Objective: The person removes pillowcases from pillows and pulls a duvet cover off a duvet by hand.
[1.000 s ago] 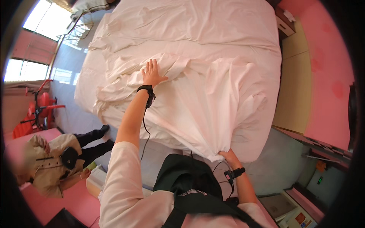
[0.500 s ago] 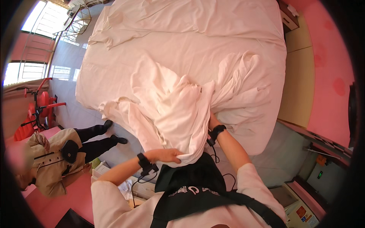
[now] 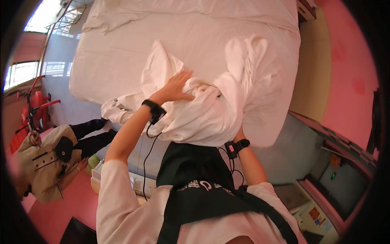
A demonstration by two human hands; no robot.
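A crumpled bundle of white cloth (image 3: pixel 207 116), like a sheet or cover, is gathered at the near edge of the bed (image 3: pixel 195 44) against my black apron. My left hand (image 3: pixel 175 88) lies over the bundle's upper left part, fingers stretched and spread. One peak of the cloth stands up just beyond it. At the bundle's near right side is my right hand (image 3: pixel 240 133), its fingers hidden by the folds. More loose folds spread over the mattress to the right. Both wrists wear black straps with small devices and cables.
A person in a tan top and dark trousers (image 3: pixel 46 166) is at the left beside a red machine with handlebars (image 3: pixel 38 105). Another white cover (image 3: pixel 118 18) lies across the bed's far part. A light wooden panel (image 3: pixel 313 77) runs along the right.
My left hand has let go of the cloth's near edge and moved forward onto the bundle. The cloth is more bunched, its near edge raised. My right hand stays at the right side.
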